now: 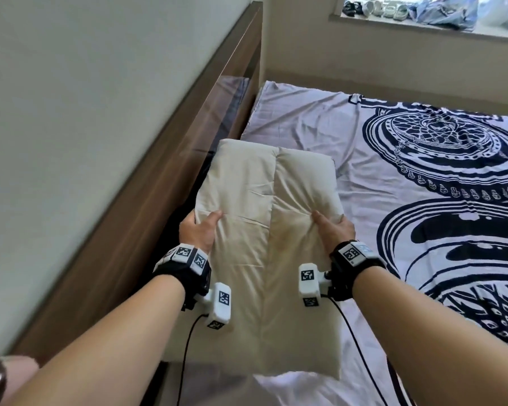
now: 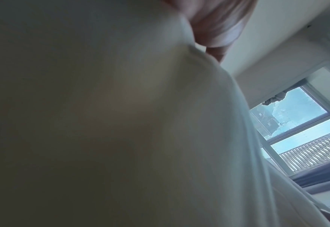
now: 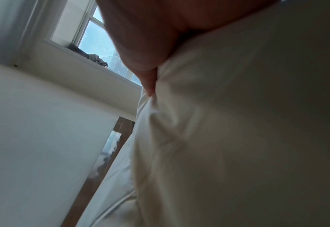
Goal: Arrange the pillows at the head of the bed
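Pillow (image 1: 264, 230) sits between your hands, just beside the headboard (image 1: 147, 183). Left hand (image 1: 198, 232) and right hand (image 1: 333, 228) each grip a long side, thumbs on top. Looks mid-placement; next, nudge it snug against the board.

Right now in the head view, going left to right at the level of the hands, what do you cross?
Wall → wooden headboard → left hand → beige pillow → right hand → patterned bedsheet.
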Available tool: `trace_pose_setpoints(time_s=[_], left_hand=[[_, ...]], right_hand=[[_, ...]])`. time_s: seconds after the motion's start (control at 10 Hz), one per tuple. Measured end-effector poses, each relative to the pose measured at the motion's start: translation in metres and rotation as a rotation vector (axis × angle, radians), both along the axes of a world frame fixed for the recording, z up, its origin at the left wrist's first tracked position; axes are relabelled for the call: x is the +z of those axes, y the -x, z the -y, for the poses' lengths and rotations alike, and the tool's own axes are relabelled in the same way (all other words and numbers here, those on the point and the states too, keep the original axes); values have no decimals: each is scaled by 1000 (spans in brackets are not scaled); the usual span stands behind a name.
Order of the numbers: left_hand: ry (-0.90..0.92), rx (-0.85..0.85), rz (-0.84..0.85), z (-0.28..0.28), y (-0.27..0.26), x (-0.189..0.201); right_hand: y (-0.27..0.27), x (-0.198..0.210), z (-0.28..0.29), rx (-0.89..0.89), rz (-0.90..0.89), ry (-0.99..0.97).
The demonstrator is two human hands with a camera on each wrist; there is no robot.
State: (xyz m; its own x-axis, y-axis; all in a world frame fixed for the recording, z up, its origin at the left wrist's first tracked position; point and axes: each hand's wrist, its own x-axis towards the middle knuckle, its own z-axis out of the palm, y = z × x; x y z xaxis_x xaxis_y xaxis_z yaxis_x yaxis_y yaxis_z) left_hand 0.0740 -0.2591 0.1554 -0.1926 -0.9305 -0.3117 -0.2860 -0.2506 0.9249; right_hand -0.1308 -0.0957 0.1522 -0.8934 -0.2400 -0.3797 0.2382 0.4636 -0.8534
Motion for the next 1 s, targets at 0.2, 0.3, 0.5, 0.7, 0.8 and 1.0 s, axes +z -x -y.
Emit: trace_pose_setpoints(time_s=[0.2, 0.3, 0.5, 0.7, 0.8, 1.0], left_hand=[[65, -27, 62, 71, 34, -14], [29, -38, 157, 86, 30, -43], [-32, -339, 353, 67, 14, -106], [-12, -405, 417, 70, 17, -120], [8, -409, 429, 69, 18, -116], [-37, -353, 404, 73, 18, -93]], right_hand=[[37, -10, 66, 170, -35, -38], [34, -45, 61, 378, -10, -225], [11, -99, 46, 500, -95, -320], [10, -117, 52, 550, -72, -324], [9, -113, 50, 545, -77, -324], [6, -92, 45, 455, -103, -303]])
